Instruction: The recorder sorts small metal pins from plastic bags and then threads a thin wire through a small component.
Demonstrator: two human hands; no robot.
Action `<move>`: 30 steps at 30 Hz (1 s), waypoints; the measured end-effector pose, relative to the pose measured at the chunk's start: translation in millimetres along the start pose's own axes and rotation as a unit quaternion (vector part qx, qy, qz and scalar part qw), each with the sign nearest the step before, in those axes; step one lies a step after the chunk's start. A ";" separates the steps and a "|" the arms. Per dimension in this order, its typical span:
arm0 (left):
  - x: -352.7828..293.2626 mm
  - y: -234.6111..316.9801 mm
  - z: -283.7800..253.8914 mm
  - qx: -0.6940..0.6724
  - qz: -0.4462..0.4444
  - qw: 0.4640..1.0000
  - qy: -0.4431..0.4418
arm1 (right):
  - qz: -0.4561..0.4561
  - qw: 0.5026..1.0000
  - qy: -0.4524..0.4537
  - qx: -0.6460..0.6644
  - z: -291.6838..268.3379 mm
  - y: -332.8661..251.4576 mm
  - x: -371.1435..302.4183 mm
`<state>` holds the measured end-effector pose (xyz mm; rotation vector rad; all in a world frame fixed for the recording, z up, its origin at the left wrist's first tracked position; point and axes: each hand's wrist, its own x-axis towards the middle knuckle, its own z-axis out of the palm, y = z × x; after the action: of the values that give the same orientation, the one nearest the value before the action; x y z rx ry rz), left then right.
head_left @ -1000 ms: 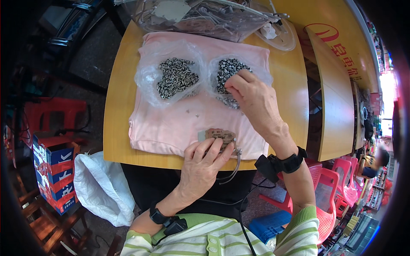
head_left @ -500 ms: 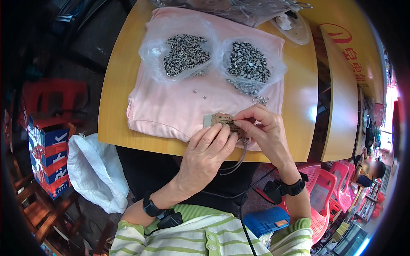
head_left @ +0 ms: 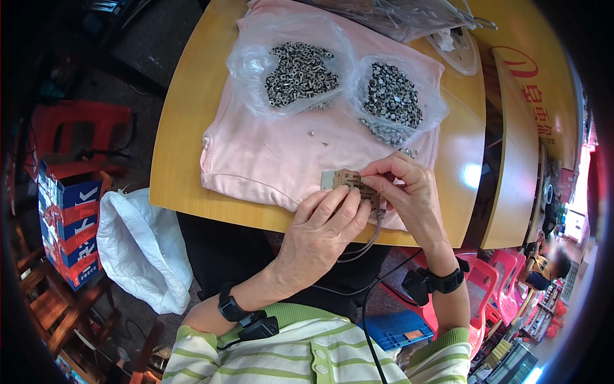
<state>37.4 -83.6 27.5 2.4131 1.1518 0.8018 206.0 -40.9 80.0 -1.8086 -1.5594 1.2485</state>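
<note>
A small brown flat part (head_left: 350,182) with a grey cable lies at the near edge of a pink cloth (head_left: 275,153). My left hand (head_left: 320,233) presses its fingers down on the part. My right hand (head_left: 406,189) pinches at the part's top edge with thumb and forefinger; whatever tiny piece it holds is hidden. Two clear plastic bags of small metal nuts sit farther back on the cloth, the left bag (head_left: 297,67) and the right bag (head_left: 391,96). A few loose nuts (head_left: 318,137) lie between them and my hands.
The cloth covers a yellow wooden table (head_left: 185,141). A clear bag with wires and a round white reel (head_left: 457,48) sit at the back. A white sack (head_left: 144,246) and a blue-red carton (head_left: 67,217) stand on the floor at left. Red stools (head_left: 495,281) at right.
My right hand left the right bag of nuts and came down to the brown part, where it now pinches beside my left hand. The view has tilted slightly.
</note>
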 end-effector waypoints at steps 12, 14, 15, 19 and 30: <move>-0.8 -1.8 -1.3 -0.018 0.005 1.000 -0.011 | 0.057 0.998 -0.036 0.005 -3.3 -13.2 10.1; -0.8 -2.3 -2.0 -0.025 0.002 1.000 -0.018 | 0.070 0.997 -0.039 0.003 -3.8 -17.3 11.9; -0.6 -2.4 -2.4 -0.028 0.002 0.999 -0.019 | 0.078 0.996 -0.048 0.005 -4.1 -19.4 13.3; 0.2 -3.1 -1.8 -0.045 0.000 0.999 -0.025 | 0.110 0.990 -0.081 -0.030 -6.8 -24.3 16.6; 0.7 -2.6 -5.4 -0.043 -0.001 0.998 -0.035 | 0.096 0.990 -0.103 -0.026 -9.8 -24.7 21.3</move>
<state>32.8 -81.2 30.7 2.3510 1.0715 0.7447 200.0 -12.2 97.4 -1.9546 -1.5666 1.5391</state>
